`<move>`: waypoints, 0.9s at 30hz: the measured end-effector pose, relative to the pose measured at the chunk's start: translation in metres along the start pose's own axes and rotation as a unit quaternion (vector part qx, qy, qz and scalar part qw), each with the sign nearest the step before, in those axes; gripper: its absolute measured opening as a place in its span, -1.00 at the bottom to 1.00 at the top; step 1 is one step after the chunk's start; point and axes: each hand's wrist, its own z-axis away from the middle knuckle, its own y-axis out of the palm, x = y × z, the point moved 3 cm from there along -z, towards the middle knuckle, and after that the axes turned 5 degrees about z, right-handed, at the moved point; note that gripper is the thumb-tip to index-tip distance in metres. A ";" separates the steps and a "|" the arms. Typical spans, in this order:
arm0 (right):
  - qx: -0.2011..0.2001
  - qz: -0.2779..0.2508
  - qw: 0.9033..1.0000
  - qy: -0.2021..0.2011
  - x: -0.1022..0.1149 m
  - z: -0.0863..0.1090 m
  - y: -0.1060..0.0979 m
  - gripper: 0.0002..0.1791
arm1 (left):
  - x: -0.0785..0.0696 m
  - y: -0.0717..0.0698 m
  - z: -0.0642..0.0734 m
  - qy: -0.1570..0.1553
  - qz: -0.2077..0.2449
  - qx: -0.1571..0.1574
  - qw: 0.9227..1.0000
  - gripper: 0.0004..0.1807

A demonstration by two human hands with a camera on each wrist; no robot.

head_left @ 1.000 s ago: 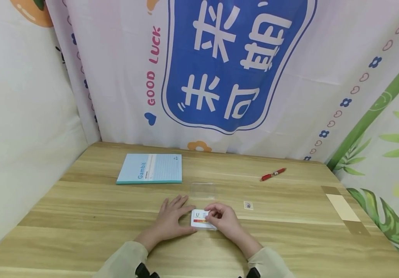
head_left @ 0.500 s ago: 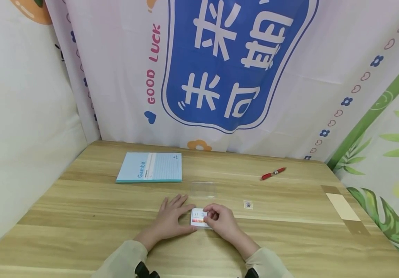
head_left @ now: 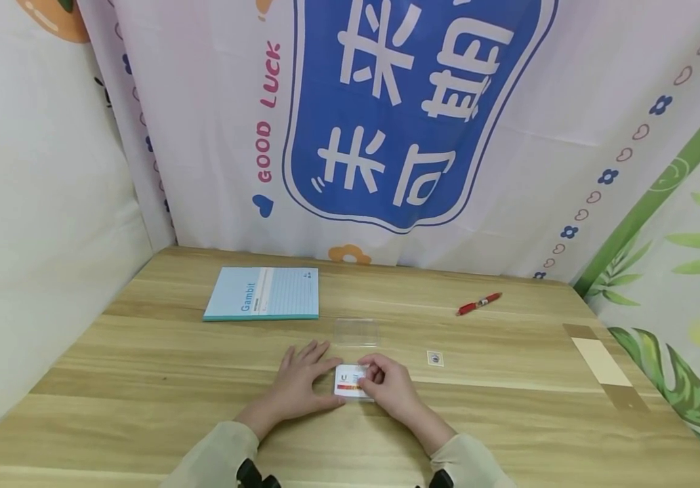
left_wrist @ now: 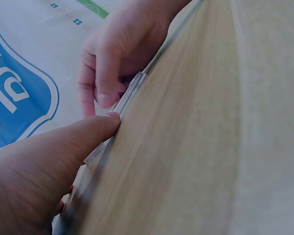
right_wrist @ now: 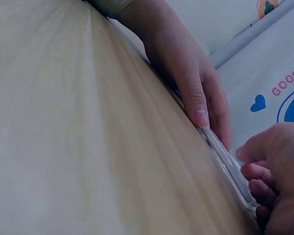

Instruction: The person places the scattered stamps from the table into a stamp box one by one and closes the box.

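Note:
A small white card (head_left: 347,381) with a red-orange stripe and printing lies in a shallow clear plastic case (left_wrist: 130,95) flat on the table. My left hand (head_left: 297,388) holds the case at its left end, forefinger at the far corner and thumb at the near one. The left thumb (right_wrist: 201,117) presses on the case's edge in the right wrist view. Over the right end of the card my right hand (head_left: 391,386) has its fingers curled, the thumb and fingertips touching the card or case. What lies between those right fingertips is hidden.
A clear plastic lid (head_left: 356,333) lies just beyond the hands. Behind left rests a light blue notebook (head_left: 262,293). A tiny square printed piece (head_left: 436,359) and a red pen (head_left: 479,303) are to the right. Brown tape (head_left: 625,400) and a pale strip stick near the table's right edge.
My right hand has shifted slightly left over the card, covering more of its right end. The left hand stays in place. The lid, notebook and pen have not moved.

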 end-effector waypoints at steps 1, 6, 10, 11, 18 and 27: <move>-0.005 -0.009 1.000 0.002 0.001 -0.001 -0.002 -0.71 | 0.000 0.000 0.000 0.000 0.000 0.000 1.000 -0.31; -0.034 -0.066 0.997 0.011 0.017 -0.005 -0.022 -0.68 | 0.001 0.000 0.000 -0.005 -0.001 0.001 1.000 -0.30; -0.047 -0.073 0.996 0.037 0.029 -0.005 -0.046 -0.70 | 0.001 0.001 0.000 -0.006 -0.001 0.003 1.000 -0.28; -0.048 -0.073 0.995 0.044 0.028 -0.005 -0.052 -0.70 | 0.001 0.001 0.000 -0.006 -0.001 0.003 1.000 -0.28; -0.042 -0.043 0.997 0.038 -0.020 -0.004 -0.085 -0.66 | 0.000 0.000 0.000 -0.007 0.002 0.008 1.000 -0.27; -0.072 -0.004 0.994 0.083 -0.056 0.007 -0.113 -0.68 | 0.000 0.000 0.000 -0.008 0.001 0.010 1.000 -0.27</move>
